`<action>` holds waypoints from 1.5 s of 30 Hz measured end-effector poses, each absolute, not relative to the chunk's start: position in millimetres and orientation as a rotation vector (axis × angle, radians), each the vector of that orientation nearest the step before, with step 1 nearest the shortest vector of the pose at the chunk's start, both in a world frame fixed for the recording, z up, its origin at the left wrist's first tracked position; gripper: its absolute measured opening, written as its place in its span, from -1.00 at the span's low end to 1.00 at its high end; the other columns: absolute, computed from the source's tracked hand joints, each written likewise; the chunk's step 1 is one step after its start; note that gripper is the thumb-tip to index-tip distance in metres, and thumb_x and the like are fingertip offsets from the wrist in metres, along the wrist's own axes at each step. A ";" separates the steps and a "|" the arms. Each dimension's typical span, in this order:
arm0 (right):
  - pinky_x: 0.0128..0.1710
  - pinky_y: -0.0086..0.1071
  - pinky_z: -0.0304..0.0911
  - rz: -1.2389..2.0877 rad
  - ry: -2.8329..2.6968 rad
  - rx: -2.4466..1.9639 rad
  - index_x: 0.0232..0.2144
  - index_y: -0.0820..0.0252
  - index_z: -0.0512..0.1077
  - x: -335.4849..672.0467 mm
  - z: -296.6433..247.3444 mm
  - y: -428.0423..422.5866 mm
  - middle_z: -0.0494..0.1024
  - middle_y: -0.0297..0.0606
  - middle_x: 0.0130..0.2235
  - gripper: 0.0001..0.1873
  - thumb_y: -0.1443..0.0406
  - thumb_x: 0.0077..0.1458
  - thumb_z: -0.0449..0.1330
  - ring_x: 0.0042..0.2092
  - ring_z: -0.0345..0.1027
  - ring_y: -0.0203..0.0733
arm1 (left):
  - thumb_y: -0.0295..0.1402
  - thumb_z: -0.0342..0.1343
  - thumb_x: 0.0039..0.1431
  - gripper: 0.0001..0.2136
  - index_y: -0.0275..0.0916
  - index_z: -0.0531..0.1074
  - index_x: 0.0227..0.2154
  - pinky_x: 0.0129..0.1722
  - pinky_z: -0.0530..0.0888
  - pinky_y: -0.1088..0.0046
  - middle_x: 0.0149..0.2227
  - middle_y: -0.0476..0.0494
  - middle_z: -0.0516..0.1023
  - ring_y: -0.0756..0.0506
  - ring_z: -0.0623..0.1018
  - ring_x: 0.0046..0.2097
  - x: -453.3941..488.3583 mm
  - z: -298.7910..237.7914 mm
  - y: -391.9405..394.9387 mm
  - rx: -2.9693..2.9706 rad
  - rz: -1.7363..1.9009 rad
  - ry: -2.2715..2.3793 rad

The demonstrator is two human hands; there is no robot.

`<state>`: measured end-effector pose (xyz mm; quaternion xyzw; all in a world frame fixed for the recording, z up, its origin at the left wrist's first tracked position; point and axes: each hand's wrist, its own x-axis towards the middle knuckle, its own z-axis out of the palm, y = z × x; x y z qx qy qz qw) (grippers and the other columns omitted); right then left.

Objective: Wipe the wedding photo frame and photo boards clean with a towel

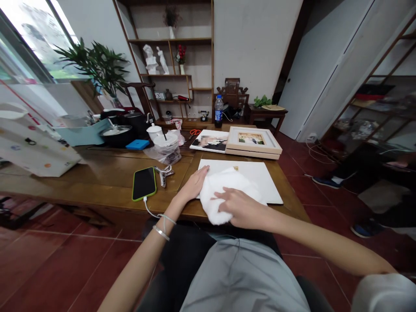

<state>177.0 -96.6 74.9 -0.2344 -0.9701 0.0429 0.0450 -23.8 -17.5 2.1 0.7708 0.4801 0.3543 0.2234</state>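
Note:
A white board (264,175) lies flat near the table's front edge, with a small brownish mark close to its far side. Spread over its near left part is a fluffy white cloth (212,208), which hangs slightly past the front edge. My right hand (240,208) is on the cloth, fingers bent and gripping its near part. On the board's left edge rests my left hand (196,184), fingers stretched out and holding nothing, beside the cloth.
Behind the board lie a framed picture (251,139) and a photo print (209,141). A phone (144,183) on a cable, a metal tool (165,174), orange scissors (195,132) and a bottle (219,112) are also on the table. A person's legs (354,167) show at right.

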 end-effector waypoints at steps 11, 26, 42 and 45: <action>-0.48 -0.41 -0.06 0.117 -2.634 -1.052 -0.65 0.18 0.23 231.2 105.5 -54.9 0.30 -0.38 -0.60 -0.87 0.48 -0.31 -0.04 -0.52 0.12 -0.30 | -0.19 -0.13 0.21 -0.57 -0.27 0.28 0.07 0.22 0.09 0.15 0.19 -0.24 0.24 -0.14 0.18 0.24 -27.9 -8.0 -11.3 2.310 0.897 1.299; -0.28 -0.43 0.07 -0.006 -2.795 -0.979 -0.36 0.22 0.43 133.1 71.4 46.8 0.53 -0.22 -0.28 -0.75 0.47 -0.12 0.04 -0.22 0.32 -0.16 | -0.23 -0.13 0.21 -0.60 -0.28 0.31 0.04 0.20 0.15 0.19 0.14 -0.23 0.31 -0.16 0.26 0.19 -27.5 -4.5 -11.5 2.365 0.894 1.298; -0.34 -0.34 0.08 -0.099 -2.585 -1.599 -0.32 0.27 0.44 316.4 77.5 10.8 0.52 -0.10 -0.33 -0.69 0.45 -0.12 -0.03 -0.31 0.35 -0.04 | -0.20 -0.12 0.20 -0.57 -0.32 0.30 0.05 0.23 0.12 0.22 0.17 -0.24 0.27 -0.14 0.22 0.22 -27.1 -4.5 -14.0 2.339 0.904 1.312; -0.37 -0.35 0.06 -0.102 -2.571 -1.608 -0.36 0.26 0.44 317.6 77.3 8.9 0.52 -0.12 -0.37 -0.70 0.45 -0.13 -0.03 -0.33 0.34 -0.05 | -0.20 -0.12 0.20 -0.57 -0.33 0.30 0.05 0.22 0.12 0.21 0.17 -0.25 0.26 -0.15 0.21 0.22 -26.9 -4.9 -13.8 2.331 0.903 1.315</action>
